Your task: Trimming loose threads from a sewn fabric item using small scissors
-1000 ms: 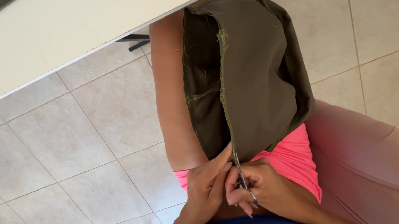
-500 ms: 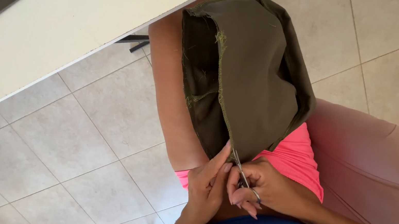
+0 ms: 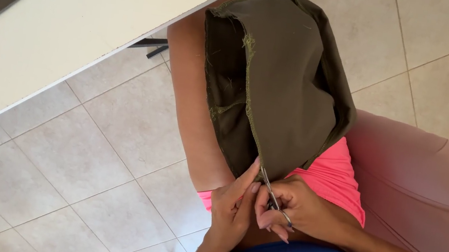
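Olive fabric (image 3: 294,89) pinched at its seam end by left hand (image 3: 229,214); right hand (image 3: 297,209) grips small scissors (image 3: 270,194) there, seam threads mostly uncut.

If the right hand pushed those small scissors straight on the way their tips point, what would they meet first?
The right hand aims the small scissors up along the frayed seam edge of the dark olive fabric, beside the left hand's fingertips. They would likely meet that seam first; depth is unclear.

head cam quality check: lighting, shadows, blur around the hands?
Head view: bright, even daylight, no glare on the floor tiles; soft shadow under the table. The olive fabric is sharp, its frayed seam legible. Left hand and right hand are in focus; the small scissors are thin but discernible.
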